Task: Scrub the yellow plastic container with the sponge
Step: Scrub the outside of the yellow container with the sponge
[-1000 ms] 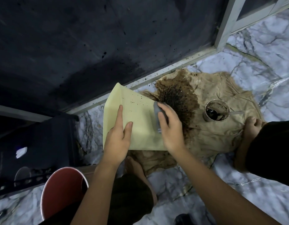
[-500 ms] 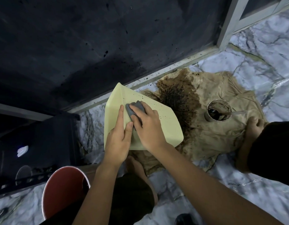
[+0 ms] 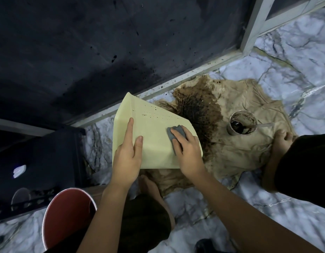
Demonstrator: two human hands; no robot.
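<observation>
Yellow plastic container (image 3: 154,136) lies face down at centre frame, over the stained cloth (image 3: 231,143). My left hand (image 3: 128,152) rests on it at nine o'clock, fingers straight; my right hand (image 3: 187,152) at three o'clock presses the grey sponge (image 3: 173,133) under curled fingers.

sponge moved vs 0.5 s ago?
Yes. The sponge under the right hand has slid right across the yellow container, away from the left hand, toward the stained cloth.
</observation>
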